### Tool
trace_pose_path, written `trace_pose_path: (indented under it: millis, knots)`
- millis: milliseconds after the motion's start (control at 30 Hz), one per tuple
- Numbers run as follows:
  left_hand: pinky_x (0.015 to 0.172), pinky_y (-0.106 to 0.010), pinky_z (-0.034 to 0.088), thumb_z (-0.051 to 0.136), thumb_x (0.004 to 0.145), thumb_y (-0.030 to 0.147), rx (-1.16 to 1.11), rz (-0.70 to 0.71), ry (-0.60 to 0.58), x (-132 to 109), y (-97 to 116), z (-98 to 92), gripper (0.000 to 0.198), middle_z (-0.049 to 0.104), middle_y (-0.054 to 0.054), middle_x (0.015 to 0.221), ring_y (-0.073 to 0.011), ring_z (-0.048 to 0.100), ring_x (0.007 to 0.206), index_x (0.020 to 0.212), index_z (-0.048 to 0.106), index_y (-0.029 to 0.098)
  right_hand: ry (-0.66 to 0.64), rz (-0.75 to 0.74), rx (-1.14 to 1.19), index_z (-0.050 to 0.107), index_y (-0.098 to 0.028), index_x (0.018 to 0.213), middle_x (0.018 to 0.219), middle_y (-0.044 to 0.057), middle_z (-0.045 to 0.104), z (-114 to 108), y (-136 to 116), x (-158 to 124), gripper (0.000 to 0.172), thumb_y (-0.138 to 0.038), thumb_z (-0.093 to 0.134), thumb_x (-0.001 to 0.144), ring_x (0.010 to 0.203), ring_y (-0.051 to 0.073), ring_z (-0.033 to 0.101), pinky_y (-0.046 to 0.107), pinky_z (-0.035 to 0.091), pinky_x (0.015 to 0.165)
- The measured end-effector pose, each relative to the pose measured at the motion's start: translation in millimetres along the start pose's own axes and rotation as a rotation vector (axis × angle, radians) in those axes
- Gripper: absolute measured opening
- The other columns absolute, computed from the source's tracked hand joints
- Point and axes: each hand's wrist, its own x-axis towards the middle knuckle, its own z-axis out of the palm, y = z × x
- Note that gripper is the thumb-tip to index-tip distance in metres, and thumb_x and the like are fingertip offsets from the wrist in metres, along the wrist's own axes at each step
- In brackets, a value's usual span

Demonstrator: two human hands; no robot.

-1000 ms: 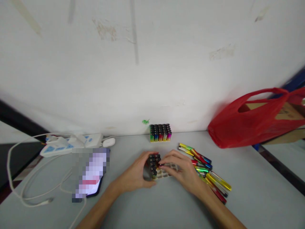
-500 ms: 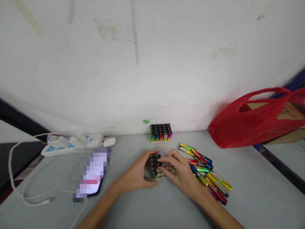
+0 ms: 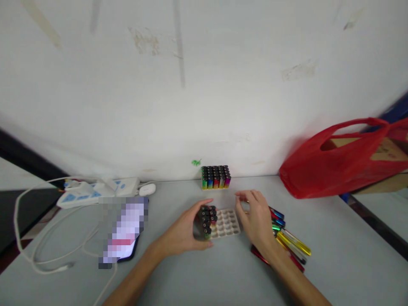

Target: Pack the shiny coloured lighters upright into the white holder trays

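Observation:
My left hand curves around the left end of a pale tray with rows of small hollows, thumb in front and fingers behind. Black-topped lighters stand upright in the tray's left hollows. To the right of the tray, my right hand is over a loose pile of shiny coloured lighters. Its thumb and fingertips come together at the end of a lighter, mostly hidden by the hand.
Behind the tray, a block of upright lighters stands near the wall. A phone, power strip, white case and cables lie on the left. A red plastic bag with cardboard inside sits at the back right.
My right hand has let go of a lighter, which now stands in the tray, and moved right to the loose pile. My left hand stays around the tray.

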Motion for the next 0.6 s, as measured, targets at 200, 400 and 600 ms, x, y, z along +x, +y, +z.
trace_pose_path:
  millis: [200,400,600]
  knots:
    - [0.125,-0.054,0.046,0.101,0.066,0.018,-0.023,-0.022,-0.008,0,0,0.1,0.116,0.067,-0.010,0.151,-0.0362,0.066,0.137,0.165,0.044,0.033,-0.037,0.063,-0.367,0.079,-0.022,0.098,0.102,0.014,0.070,-4,30,6,0.014,-0.023,0.065,0.103,0.100,0.035,0.058,0.045,0.040,0.084]
    - [0.124,-0.054,0.047,0.101,0.066,0.018,-0.034,-0.035,-0.011,0,2,-0.8,0.115,0.068,-0.010,0.149,-0.0363,0.066,0.135,0.165,0.045,0.032,-0.060,0.061,-0.406,0.081,-0.022,0.098,0.101,0.016,0.068,0,39,3,0.011,-0.025,0.071,0.102,0.100,0.038,0.056,0.046,0.037,0.082]
    - [0.124,-0.054,0.047,0.101,0.067,0.019,-0.040,-0.036,-0.010,0,1,-0.7,0.114,0.066,-0.011,0.151,-0.0367,0.065,0.138,0.165,0.045,0.031,-0.108,0.041,-0.354,0.080,-0.023,0.103,0.105,0.014,0.069,10,42,-2,0.008,-0.030,0.075,0.101,0.101,0.036,0.057,0.044,0.038,0.082]
